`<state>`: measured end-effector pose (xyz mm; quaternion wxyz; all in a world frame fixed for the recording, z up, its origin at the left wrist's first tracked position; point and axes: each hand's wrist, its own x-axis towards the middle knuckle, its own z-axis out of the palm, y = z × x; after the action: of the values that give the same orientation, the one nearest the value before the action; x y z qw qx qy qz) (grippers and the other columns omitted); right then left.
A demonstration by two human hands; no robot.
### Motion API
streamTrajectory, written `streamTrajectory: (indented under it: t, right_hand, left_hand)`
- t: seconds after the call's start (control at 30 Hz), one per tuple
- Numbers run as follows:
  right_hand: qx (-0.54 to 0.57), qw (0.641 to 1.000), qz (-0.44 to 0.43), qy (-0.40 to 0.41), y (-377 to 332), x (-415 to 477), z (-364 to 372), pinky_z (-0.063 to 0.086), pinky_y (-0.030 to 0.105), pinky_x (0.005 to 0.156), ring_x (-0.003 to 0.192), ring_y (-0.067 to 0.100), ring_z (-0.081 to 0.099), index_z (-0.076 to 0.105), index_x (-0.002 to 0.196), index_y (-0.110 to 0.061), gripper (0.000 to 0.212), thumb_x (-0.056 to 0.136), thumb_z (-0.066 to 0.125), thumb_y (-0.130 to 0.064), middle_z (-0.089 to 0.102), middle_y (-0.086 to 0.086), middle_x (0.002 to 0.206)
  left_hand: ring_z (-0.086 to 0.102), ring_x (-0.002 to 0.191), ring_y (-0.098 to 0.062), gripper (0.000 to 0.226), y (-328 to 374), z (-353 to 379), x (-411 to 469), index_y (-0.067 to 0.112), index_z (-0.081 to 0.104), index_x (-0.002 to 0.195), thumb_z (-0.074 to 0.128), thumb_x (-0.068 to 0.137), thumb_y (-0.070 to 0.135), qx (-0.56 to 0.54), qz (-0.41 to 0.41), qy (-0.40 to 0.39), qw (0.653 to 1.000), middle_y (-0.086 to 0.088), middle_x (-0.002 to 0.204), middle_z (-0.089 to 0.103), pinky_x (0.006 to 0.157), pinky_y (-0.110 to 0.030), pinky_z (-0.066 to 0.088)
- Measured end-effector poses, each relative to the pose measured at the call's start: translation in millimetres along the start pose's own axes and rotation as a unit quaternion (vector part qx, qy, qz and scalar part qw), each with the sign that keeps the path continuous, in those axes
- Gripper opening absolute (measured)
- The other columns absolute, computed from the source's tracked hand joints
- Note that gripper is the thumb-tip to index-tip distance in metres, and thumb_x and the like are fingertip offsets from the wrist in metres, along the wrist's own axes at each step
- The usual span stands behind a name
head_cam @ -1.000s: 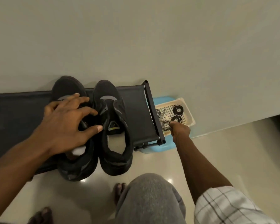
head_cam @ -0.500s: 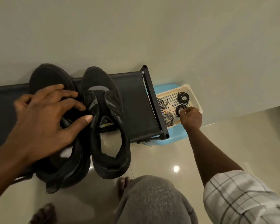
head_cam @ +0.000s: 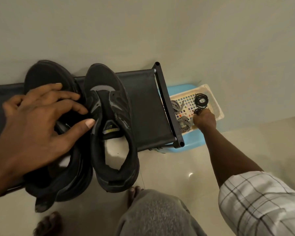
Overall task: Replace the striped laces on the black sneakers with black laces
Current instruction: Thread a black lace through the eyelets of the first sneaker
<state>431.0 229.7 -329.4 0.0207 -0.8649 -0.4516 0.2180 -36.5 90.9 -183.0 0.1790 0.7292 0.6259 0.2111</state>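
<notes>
- One black lace coil [head_cam: 197,111] is pinched between the fingertips of the right hand [head_cam: 205,120], inside the cream basket [head_cam: 216,103]; a second black coil [head_cam: 201,100] lies just beyond it
- The pinched coil is best lifted straight up, so that neither the second coil nor the striped laces [head_cam: 184,124] lying near it are snagged
- The left sneaker [head_cam: 48,74] is steadied on the rack [head_cam: 143,103] by the left hand [head_cam: 41,120], its fingers spread apart; the right sneaker [head_cam: 109,116], with no lace seen in it, stands just beside

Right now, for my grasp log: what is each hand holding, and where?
Right hand pinches a coiled black lace at its near edge; left hand rests atop the left sneaker.
</notes>
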Motion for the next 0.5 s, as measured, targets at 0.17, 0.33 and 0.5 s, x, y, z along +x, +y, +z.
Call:
streamTrajectory:
  t: [0.17,0.33,0.5]
  right_hand:
    - [0.093,0.995,-0.003,0.032,3.0,-14.8,-7.8,0.05,0.044,0.098,0.116,0.04,0.062,0.062,0.126,-0.006,0.032,0.101,0.053,-0.024,0.067,0.019,0.125]
    - [0.234,0.966,-0.031,0.108,4.9,-62.3,-38.9,0.049,0.04,0.09,0.102,0.035,0.064,0.065,0.109,-0.01,0.02,0.102,0.056,-0.026,0.07,0.013,0.104]
    - [0.434,0.895,-0.091,0.046,-27.0,-143.8,-95.5,0.052,0.024,0.062,0.067,0.007,0.061,0.061,0.094,-0.014,0.013,0.105,0.056,-0.018,0.064,0.001,0.078]
  left_hand:
    - [0.04,0.148,-0.02,0.048,5.0,-2.2,1.1,0.043,0.068,0.106,0.046,0.087,0.082,0.031,-0.011,0.003,0.999,0.013,0.135,0.063,0.11,-0.068,0.033]
    - [0.039,0.146,-0.02,0.046,20.9,-4.1,0.0,0.042,0.07,0.1,0.048,0.083,0.078,0.048,-0.047,0.0,0.998,0.014,0.134,0.064,0.106,-0.053,0.026]
    - [0.037,0.147,-0.016,0.054,25.2,-15.3,-1.4,0.042,0.073,0.1,0.041,0.081,0.081,0.051,-0.051,-0.015,0.997,0.016,0.135,0.063,0.104,-0.049,0.022]
